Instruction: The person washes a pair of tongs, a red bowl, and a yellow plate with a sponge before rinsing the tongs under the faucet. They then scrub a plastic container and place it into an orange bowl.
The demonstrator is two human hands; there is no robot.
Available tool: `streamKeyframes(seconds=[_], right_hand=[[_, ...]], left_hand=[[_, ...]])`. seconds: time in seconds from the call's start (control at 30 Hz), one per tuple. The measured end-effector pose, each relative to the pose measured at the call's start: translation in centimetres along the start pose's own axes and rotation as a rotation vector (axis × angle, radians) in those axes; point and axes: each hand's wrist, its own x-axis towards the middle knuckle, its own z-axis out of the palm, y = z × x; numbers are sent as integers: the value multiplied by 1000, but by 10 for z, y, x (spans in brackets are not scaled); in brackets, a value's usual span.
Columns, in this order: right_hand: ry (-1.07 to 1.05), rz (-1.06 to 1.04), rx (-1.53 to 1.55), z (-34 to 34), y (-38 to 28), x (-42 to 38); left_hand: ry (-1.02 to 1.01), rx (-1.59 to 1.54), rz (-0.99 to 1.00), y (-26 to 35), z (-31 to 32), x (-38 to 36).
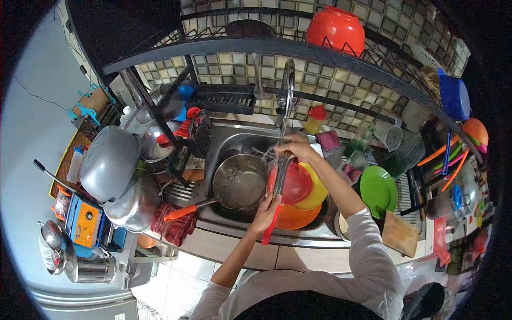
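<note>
My left hand (265, 213) is wrapped around a red-handled knife (279, 184), held upright over the sink (216, 141) with its long grey blade pointing toward the faucet (289, 88). My right hand (296, 149) closes its fingers on the blade's upper end, right in the running water. Left of the blade, a frying pan (240, 181) rests in the sink, its orange handle sticking out over the front edge. Behind and right of the knife sit a red bowl (295, 184), a yellow bowl (316, 189) and an orange bowl (293, 217), stacked together.
A dark rack (298, 48) with a red container (336, 30) spans above the sink. Large metal pots (110, 162) and a red cloth (173, 224) stand left. To the right are a green plate (378, 189), a wooden board (400, 234) and a soap bottle (315, 119).
</note>
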Motion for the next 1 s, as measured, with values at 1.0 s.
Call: streamKeyframes(seconds=[1.0], right_hand=[[-81, 38, 456, 29, -6, -20]], left_hand=[[129, -162, 51, -12, -16, -1]])
